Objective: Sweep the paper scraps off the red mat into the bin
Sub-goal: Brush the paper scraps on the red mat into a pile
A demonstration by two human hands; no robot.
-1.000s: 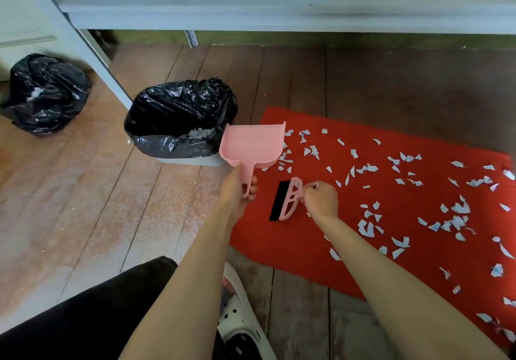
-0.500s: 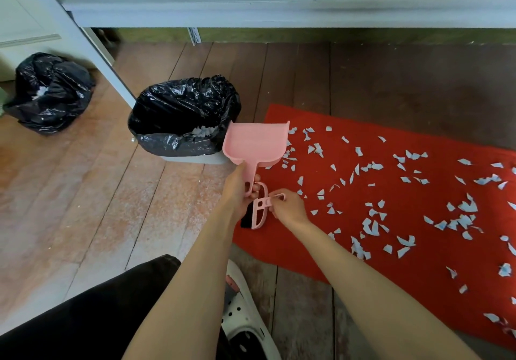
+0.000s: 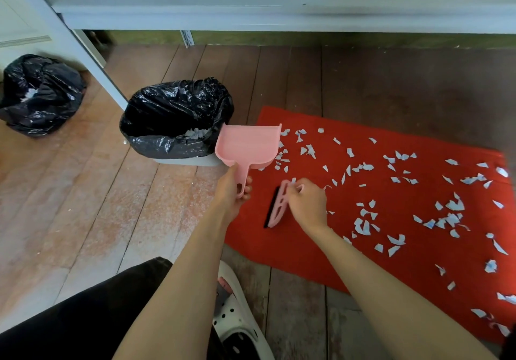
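A red mat [image 3: 329,242] lies on the wooden floor, strewn with several white paper scraps [image 3: 365,224]. My left hand [image 3: 231,189] grips the handle of a pink dustpan [image 3: 248,147], whose pan sits empty at the mat's left edge beside the bin [image 3: 173,125]. The bin is lined with a black bag and holds scraps. My right hand [image 3: 307,203] holds a pink hand brush [image 3: 275,207] with black bristles, standing on the mat just right of the dustpan handle.
A second black bag [image 3: 39,94] sits on the floor at far left. A white shelf [image 3: 251,10] and its slanted leg [image 3: 83,49] run above the bin. My dark trouser leg and white clog [image 3: 237,320] are at the bottom.
The brush went left to the dustpan handle, then came back right onto the mat. The dustpan stayed beside the bin.
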